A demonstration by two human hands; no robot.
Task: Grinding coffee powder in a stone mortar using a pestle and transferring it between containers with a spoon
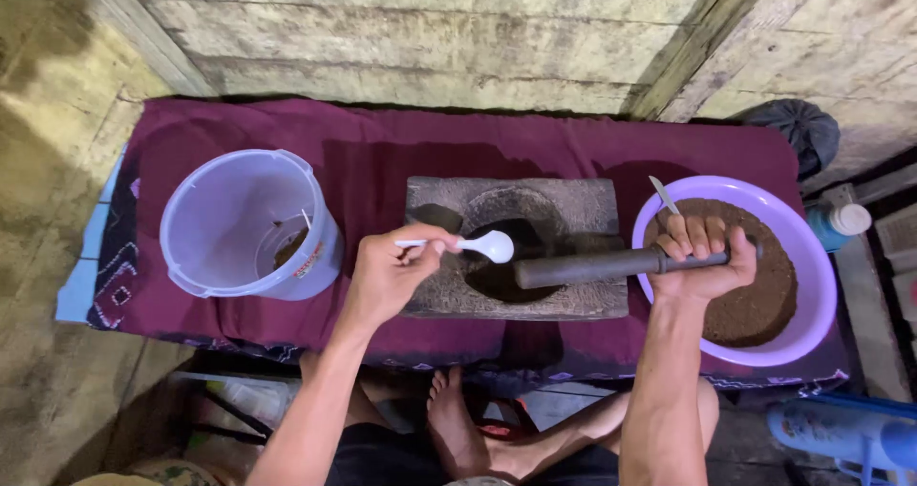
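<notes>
My left hand holds a white plastic spoon by its handle, the bowl of the spoon hovering over the dark hollow of a square grey stone mortar. In my right hand is a dark cylindrical pestle, lying sideways with its thick end at the hollow's right rim. That hand hangs over a purple bowl filled with brown ground powder. A thin white utensil sticks up from the powder.
A clear lidless plastic tub with a little brown residue and a spoon stands at the left on the maroon cloth. A wooden wall runs behind. A white-capped blue bottle and a dark bag sit at the right.
</notes>
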